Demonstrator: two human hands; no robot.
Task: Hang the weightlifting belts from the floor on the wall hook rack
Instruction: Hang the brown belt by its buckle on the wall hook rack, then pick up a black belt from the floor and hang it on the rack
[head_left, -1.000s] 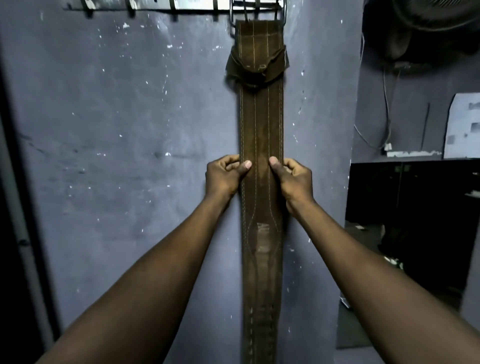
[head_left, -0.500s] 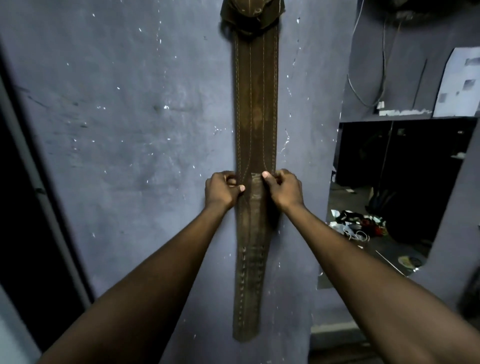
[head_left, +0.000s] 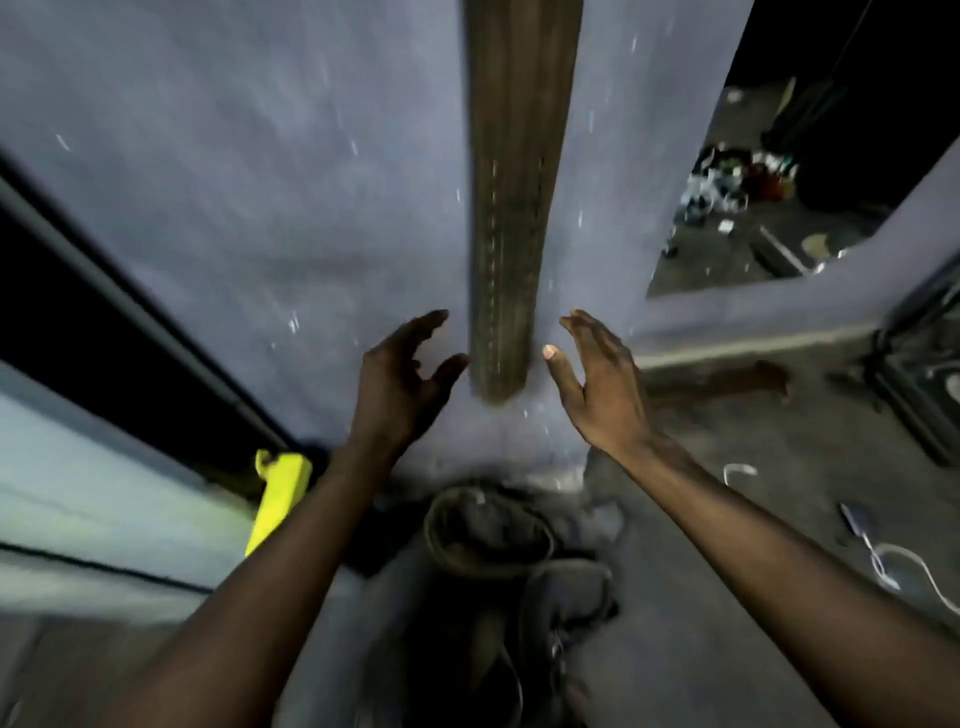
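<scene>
A long brown weightlifting belt (head_left: 511, 208) hangs flat against the grey wall (head_left: 260, 182), its lower tip ending between my hands. My left hand (head_left: 400, 384) is open just left of the tip, fingers spread, holding nothing. My right hand (head_left: 597, 379) is open just right of the tip, palm turned toward the belt, not touching it. On the floor at the wall's foot lie more dark belts (head_left: 498, 540), coiled in loops. The hook rack is out of view above. The picture is motion-blurred.
A yellow object (head_left: 278, 499) leans at the wall's base to the left, beside a dark doorway strip. A white cable (head_left: 893, 556) and a small hook lie on the floor right. A mirror or opening (head_left: 743, 197) at upper right shows clutter.
Both hands slid down the hanging belt and let go of it; they are now open on either side of its tip. The view tilted down, so the floor belts appear.
</scene>
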